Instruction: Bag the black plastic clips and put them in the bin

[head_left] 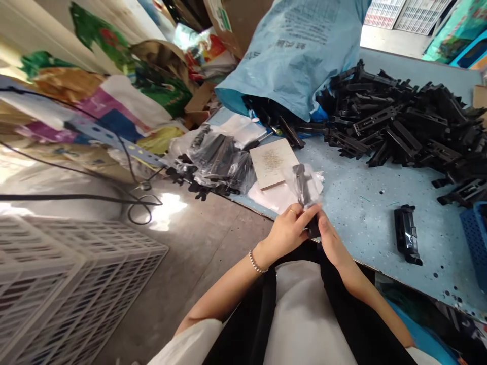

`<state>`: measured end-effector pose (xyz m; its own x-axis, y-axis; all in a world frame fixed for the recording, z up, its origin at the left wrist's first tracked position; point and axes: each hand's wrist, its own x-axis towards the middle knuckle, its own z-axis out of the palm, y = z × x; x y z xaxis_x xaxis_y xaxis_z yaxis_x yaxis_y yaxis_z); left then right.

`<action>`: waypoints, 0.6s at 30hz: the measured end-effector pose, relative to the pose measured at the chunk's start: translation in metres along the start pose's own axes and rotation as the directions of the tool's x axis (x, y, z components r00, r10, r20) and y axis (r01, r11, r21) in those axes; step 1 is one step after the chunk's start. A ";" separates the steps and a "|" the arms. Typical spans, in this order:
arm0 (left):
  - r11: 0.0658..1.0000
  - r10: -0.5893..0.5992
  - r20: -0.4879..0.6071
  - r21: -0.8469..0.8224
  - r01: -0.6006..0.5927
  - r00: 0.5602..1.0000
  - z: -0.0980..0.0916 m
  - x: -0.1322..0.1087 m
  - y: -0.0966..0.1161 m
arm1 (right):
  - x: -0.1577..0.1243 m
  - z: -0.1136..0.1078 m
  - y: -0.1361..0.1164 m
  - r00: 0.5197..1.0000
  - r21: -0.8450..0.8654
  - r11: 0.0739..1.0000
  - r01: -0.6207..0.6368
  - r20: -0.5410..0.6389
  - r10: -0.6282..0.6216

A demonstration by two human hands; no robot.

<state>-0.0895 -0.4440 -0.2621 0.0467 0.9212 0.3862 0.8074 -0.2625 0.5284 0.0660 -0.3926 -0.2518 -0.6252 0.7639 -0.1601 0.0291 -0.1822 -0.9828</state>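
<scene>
Close to my body, at the table's front edge, my left hand (pixel 287 230) pinches a long black plastic part (pixel 302 185) that sits partly in a clear plastic bag (pixel 314 187). My right hand (pixel 332 241) presses against the part's near end from the other side, its fingers closed on it. The part's lower end is largely covered by my fingers. Just beyond it lies a square board (pixel 274 161) with a speckled top, on white sheets (pixel 262 198). A single black part (pixel 408 234) rests apart on the blue table, to the right.
A heap of black parts (pixel 395 121) covers the table's back right. Behind the board, a blue sack (pixel 292 56) spills more parts. Bagged parts (pixel 220 159) lie at the left edge. A blue basket (pixel 475 243) stands far right, white crates (pixel 76 274) at left, with cables (pixel 79 199) above.
</scene>
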 end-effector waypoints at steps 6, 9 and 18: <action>0.976 -0.111 -0.234 0.159 0.150 0.966 -0.078 0.008 -0.039 | 0.002 0.007 -0.024 0.968 0.020 0.995 0.099 0.229 -0.101; 0.894 -0.189 -0.289 0.344 0.286 0.938 -0.140 0.019 -0.096 | -0.003 -0.004 -0.023 0.981 -0.051 0.992 0.117 0.161 -0.107; 0.780 -0.361 -0.021 0.540 0.315 0.932 -0.192 -0.002 -0.184 | -0.046 -0.080 -0.010 0.980 -0.456 0.885 -0.090 -0.197 -0.002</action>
<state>-0.3506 -0.4523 -0.2150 -0.2606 0.9476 0.1848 0.9626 0.2403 0.1253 0.1567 -0.3765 -0.2417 -0.4596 0.8711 -0.1731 0.4374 0.0524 -0.8977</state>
